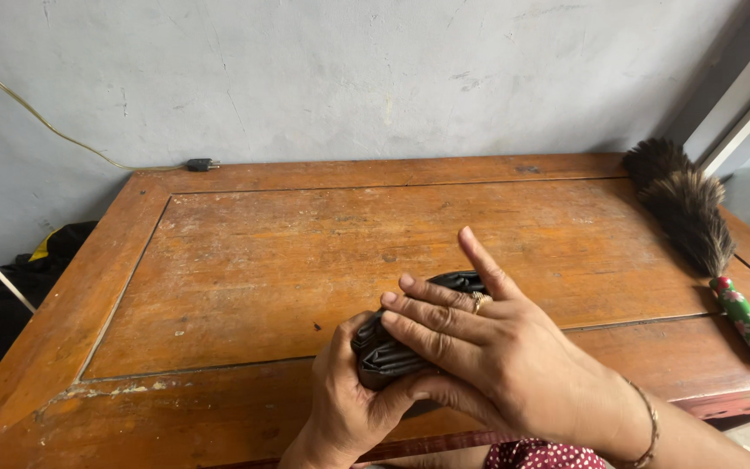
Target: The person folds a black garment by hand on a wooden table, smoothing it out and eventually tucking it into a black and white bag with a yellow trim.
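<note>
Both hands on black folded plastic bag (392, 352), left hand (349, 404) fingers curled, right hand (488, 365) fingers flat

1. Left hand (349, 404): enters from below, palm turned inward, fingers curled in a closed grasp, thumb up
2. Right hand (488, 356): laid flat across the left, fingers extended leftward, index raised; ring and wrist bangle worn

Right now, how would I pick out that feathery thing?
Find the big wooden table and follow its right edge. The feather duster lies there, apart from both hands: dark brown plumes and a green flowered handle, unlike the black folded bag.
</note>
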